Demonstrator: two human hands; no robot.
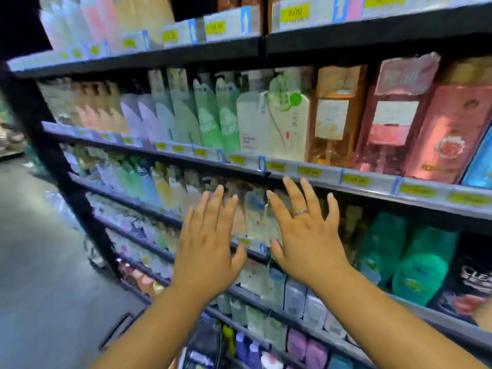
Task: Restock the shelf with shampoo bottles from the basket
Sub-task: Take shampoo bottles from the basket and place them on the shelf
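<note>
Before the third shelf [170,219] from the top of a dark shop rack, both of the person's hands are raised with their backs to the camera. The left hand [205,249] has its fingers straight and slightly fanned, its grip slack and holding nothing; its thumb lies near the shelf's front rail, though blur hides whether it touches. The right hand [306,235], with a thin ring [300,213] on one finger, is likewise spread wide, its grip empty, its longest fingertips reaching up in front of the rail of the shelf above [372,198]. Between the two hands stands a pale shampoo bottle [254,214] at the shelf's front edge, among a row of similar pale bottles; neither hand can be seen to touch it. Right of the right hand, on the same level, sit rounded green bottles [418,272]. On the shelf above stand an amber pack [335,115] and pink packs [394,121], with yellow price tags [308,172] along the rail below them. Low in view, between the forearms, a dark basket [207,347] shows small purple bottles [243,347], too blurred to tell more. Grey floor [40,249] stretches away at left.
</note>
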